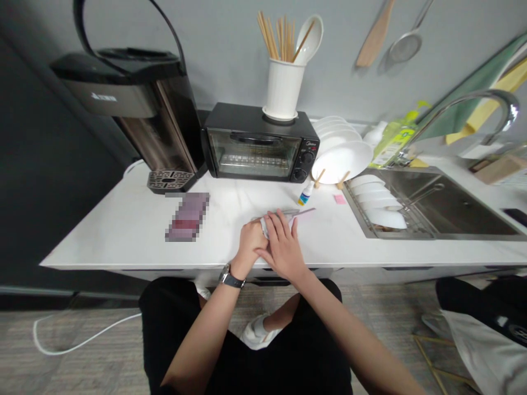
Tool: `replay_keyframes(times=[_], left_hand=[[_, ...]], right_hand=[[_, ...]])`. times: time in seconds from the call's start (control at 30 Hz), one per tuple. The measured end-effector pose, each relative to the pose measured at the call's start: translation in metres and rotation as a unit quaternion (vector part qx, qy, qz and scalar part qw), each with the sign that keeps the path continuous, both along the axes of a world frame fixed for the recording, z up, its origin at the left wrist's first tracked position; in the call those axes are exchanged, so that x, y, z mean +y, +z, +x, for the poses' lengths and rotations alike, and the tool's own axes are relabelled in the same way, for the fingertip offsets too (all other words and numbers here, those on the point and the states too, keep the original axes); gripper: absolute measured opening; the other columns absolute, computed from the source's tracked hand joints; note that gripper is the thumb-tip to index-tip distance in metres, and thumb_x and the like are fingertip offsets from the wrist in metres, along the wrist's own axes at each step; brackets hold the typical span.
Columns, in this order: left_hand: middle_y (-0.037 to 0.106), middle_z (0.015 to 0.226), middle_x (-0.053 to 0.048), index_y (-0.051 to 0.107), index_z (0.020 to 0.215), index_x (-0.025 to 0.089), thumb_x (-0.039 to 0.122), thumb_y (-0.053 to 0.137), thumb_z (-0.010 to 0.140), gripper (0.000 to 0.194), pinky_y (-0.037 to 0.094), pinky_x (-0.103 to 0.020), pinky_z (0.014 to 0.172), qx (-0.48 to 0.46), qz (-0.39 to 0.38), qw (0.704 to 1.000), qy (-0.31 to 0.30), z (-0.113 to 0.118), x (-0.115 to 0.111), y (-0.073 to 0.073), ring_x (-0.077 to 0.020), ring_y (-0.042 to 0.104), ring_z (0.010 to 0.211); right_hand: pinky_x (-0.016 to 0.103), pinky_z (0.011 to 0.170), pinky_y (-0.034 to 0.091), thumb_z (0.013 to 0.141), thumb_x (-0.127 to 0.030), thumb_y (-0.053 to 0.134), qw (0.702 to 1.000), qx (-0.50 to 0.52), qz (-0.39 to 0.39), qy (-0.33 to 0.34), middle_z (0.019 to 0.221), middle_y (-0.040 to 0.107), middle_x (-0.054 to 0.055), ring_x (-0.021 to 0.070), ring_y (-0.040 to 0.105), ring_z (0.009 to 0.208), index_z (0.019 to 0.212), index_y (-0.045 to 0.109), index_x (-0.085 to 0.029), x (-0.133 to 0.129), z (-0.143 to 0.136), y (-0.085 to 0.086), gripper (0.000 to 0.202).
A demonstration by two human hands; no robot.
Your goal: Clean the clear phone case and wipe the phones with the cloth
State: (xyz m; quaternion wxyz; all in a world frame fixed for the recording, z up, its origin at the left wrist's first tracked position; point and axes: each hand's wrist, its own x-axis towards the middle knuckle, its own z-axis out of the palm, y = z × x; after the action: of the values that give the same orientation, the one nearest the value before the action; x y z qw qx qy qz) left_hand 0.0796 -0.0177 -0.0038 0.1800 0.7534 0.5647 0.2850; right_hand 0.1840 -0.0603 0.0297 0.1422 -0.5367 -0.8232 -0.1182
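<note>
Both my hands are together near the front of the white counter. My left hand [252, 241], with a watch on its wrist, is closed, and a bit of something white and crumpled shows at its fingers. My right hand [284, 247] lies over the same spot with its fingers stretched out and slightly apart, its thumb against the left hand. From under the right fingers a thin greyish-pink strip [307, 210] sticks out to the right; its kind cannot be made out. Just beyond stands a small white bottle [305, 194] with a blue and yellow label. A small pink square [340, 199] lies to the right.
A black toaster oven [255, 159] carries a white holder [284, 88] of chopsticks. Left of it stands a dark water dispenser [164, 109]. A pixelated purple item [188, 216] lies on the counter. White plates [346, 159] and the sink [453, 206] are right. Another person's legs [473, 318] show lower right.
</note>
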Motion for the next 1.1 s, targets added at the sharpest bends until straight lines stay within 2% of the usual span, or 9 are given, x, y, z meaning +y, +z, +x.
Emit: replay_keyframes(times=[0.1,0.23,0.3,0.53,0.77,0.83,0.97,1.03,1.1], left_hand=[[0.054,0.075,-0.006,0.052,0.076,0.018,0.02,0.037,0.07,0.016,0.032,-0.025,0.06,0.014,0.021,1.0,0.001,0.0,-0.001,0.001,-0.0148,0.046,0.068],[0.053,0.075,-0.002,0.051,0.074,0.019,0.032,0.035,0.073,0.021,0.033,-0.023,0.062,0.013,0.039,0.999,-0.017,0.004,-0.007,0.011,-0.0129,0.046,0.071],[0.053,0.075,-0.002,0.051,0.074,0.02,0.034,0.034,0.073,0.022,0.033,-0.023,0.063,0.011,0.042,0.999,-0.02,0.005,-0.008,0.013,-0.0129,0.046,0.072],[0.054,0.078,-0.006,0.051,0.081,0.019,0.02,0.036,0.071,0.018,0.033,-0.025,0.061,0.023,0.036,0.999,-0.001,0.002,-0.003,0.006,-0.0151,0.047,0.07],[0.054,0.076,-0.003,0.051,0.076,0.021,0.03,0.036,0.072,0.018,0.033,-0.026,0.064,0.023,0.033,0.999,-0.013,0.006,-0.008,0.012,-0.0146,0.046,0.072],[0.054,0.076,-0.003,0.051,0.077,0.02,0.028,0.037,0.071,0.017,0.033,-0.026,0.062,0.023,0.032,0.999,-0.013,0.005,-0.007,0.01,-0.0146,0.046,0.071],[0.055,0.076,-0.006,0.052,0.08,0.019,0.018,0.038,0.068,0.018,0.033,-0.025,0.059,0.027,0.028,0.999,-0.005,0.001,-0.001,0.002,-0.0147,0.048,0.068],[0.055,0.076,-0.006,0.052,0.078,0.02,0.019,0.038,0.068,0.018,0.033,-0.024,0.059,0.029,0.031,0.999,-0.006,0.0,0.0,0.001,-0.0145,0.048,0.068],[0.054,0.073,-0.005,0.052,0.076,0.02,0.022,0.037,0.069,0.016,0.033,-0.024,0.059,0.027,0.035,0.999,-0.015,0.001,-0.002,0.003,-0.0139,0.047,0.068]], right_hand=[[0.047,0.089,0.009,0.072,-0.043,0.026,1.0,0.004,0.005,-0.01,0.124,0.014,0.005,0.022,0.005,0.113,0.119,0.015,-0.015,0.004,0.009,-0.002,0.056],[0.05,0.087,0.008,0.072,-0.044,0.027,0.994,0.031,0.036,-0.097,0.122,0.018,0.011,0.0256,0.005,0.112,0.118,0.015,-0.008,0.019,0.043,0.0,0.06],[0.051,0.086,0.008,0.072,-0.043,0.027,0.991,0.04,0.045,-0.12,0.122,0.019,0.012,0.0267,0.005,0.112,0.117,0.017,-0.007,0.02,0.048,0.003,0.059],[0.041,0.092,0.009,0.07,-0.045,0.029,1.0,0.005,-0.01,0.023,0.124,0.015,0.004,0.0196,0.004,0.113,0.118,0.015,-0.013,0.0,0.01,0.001,0.06],[0.05,0.086,0.012,0.072,-0.044,0.028,0.994,0.047,0.024,-0.099,0.121,0.02,0.012,0.0263,0.006,0.112,0.117,0.019,-0.008,0.018,0.043,0.002,0.058],[0.048,0.087,0.011,0.072,-0.043,0.027,0.996,0.043,0.018,-0.081,0.122,0.019,0.011,0.0254,0.005,0.112,0.117,0.019,-0.008,0.014,0.036,0.002,0.058],[0.04,0.092,0.009,0.07,-0.044,0.029,1.0,0.021,-0.013,0.01,0.124,0.013,0.003,0.019,0.003,0.113,0.118,0.015,-0.014,0.001,0.01,0.0,0.058],[0.04,0.092,0.008,0.07,-0.044,0.03,1.0,0.023,-0.013,0.014,0.125,0.013,0.001,0.0178,0.003,0.113,0.119,0.014,-0.015,0.001,0.011,-0.001,0.059],[0.042,0.091,0.009,0.07,-0.044,0.031,0.999,0.037,-0.002,-0.019,0.124,0.015,0.003,0.0188,0.004,0.113,0.119,0.014,-0.015,0.008,0.024,-0.001,0.059]])
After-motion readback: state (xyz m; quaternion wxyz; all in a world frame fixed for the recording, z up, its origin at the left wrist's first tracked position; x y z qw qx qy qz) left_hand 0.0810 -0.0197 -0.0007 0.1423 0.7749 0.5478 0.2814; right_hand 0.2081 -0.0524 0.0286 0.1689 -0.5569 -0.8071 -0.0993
